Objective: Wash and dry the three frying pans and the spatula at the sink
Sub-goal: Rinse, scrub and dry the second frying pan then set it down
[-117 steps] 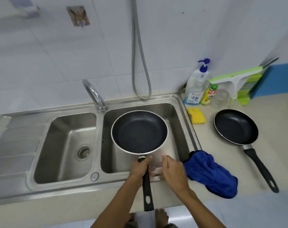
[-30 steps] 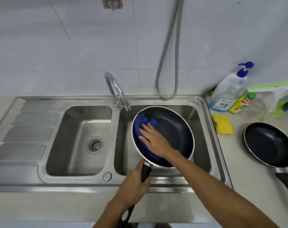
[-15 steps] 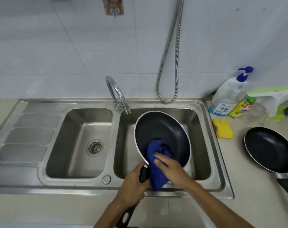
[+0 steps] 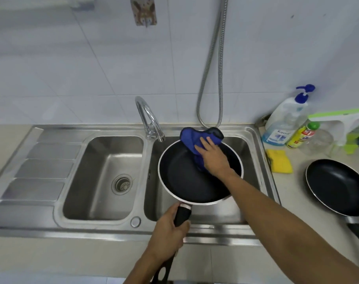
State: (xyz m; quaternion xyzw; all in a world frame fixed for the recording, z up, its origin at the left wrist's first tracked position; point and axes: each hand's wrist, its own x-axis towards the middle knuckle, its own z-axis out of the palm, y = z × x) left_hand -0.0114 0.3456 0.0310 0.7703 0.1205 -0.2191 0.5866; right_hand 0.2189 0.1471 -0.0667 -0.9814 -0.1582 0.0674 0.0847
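A black frying pan [image 4: 182,181] with a silver rim hangs over the right basin of the steel sink [image 4: 254,140]. My left hand [image 4: 170,228] grips its black handle near the front edge. My right hand [image 4: 213,156] presses a blue cloth [image 4: 192,138] against the pan's far rim; part of the cloth hangs over the edge. A second black frying pan [image 4: 338,185] lies on the counter at the right, handle pointing toward me. No third pan or spatula is in view.
The tap [image 4: 147,117] arches between the two basins, and a metal hose [image 4: 213,68] hangs on the wall. At the back right stand a soap pump bottle [image 4: 285,119], a small yellow bottle [image 4: 303,134] and a green-white squeegee [image 4: 342,121]. A yellow sponge [image 4: 280,160] lies beside the sink.
My right hand has swept the blue cloth from the pan's near edge by the handle up to its far rim. The left hand keeps its hold on the handle.
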